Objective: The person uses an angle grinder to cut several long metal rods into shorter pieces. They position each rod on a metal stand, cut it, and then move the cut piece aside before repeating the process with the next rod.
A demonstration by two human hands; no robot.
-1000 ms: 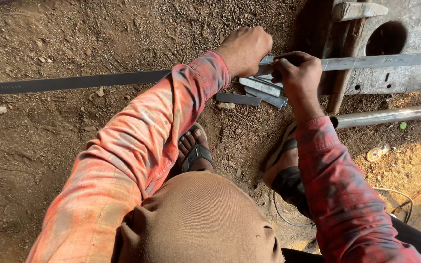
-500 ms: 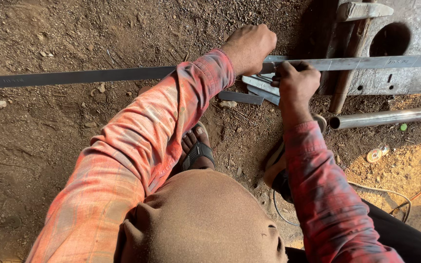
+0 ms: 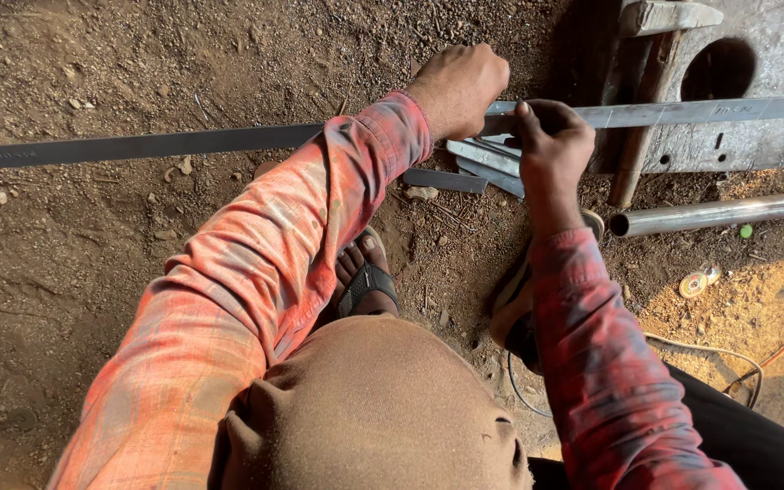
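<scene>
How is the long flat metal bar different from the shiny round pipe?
The flat bar is thin, dull grey and stretches nearly across the whole picture; the pipe is round, hollow, shinier, and only part of it shows. The bar is held up by the left hand and right hand; the pipe lies untouched on the dirt ground. Both are long metal pieces.
</scene>
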